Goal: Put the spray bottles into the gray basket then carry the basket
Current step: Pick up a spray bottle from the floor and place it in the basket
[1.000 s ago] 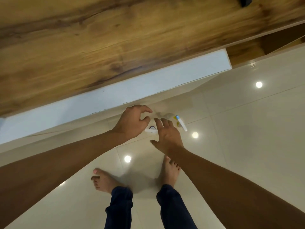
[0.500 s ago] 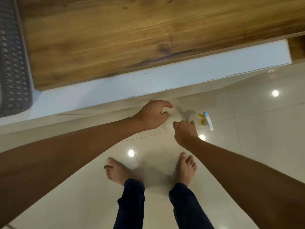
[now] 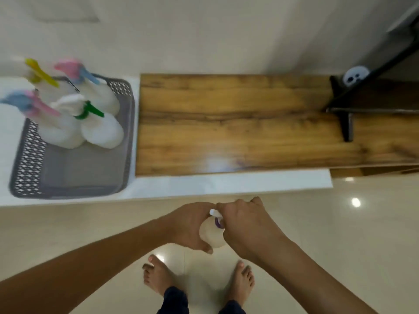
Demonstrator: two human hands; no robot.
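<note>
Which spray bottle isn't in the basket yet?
The spray bottle with the purple collar. The left hand and right hand hold it, while the others stand inside the gray basket.

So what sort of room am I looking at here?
Probably a room in a home: glossy cream tiled floor, a low white ledge with a wood-grain top against the wall, and the person is barefoot. The gray perforated plastic basket sits on the ledge.

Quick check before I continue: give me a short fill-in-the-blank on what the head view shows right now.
1. The gray basket holds ___ spray bottles.
2. The held bottle is gripped by ___ hands.
3. The basket sits to the ___ of the wooden board.
4. The held bottle's collar is ___.

Missing words: four; both; left; purple
</note>
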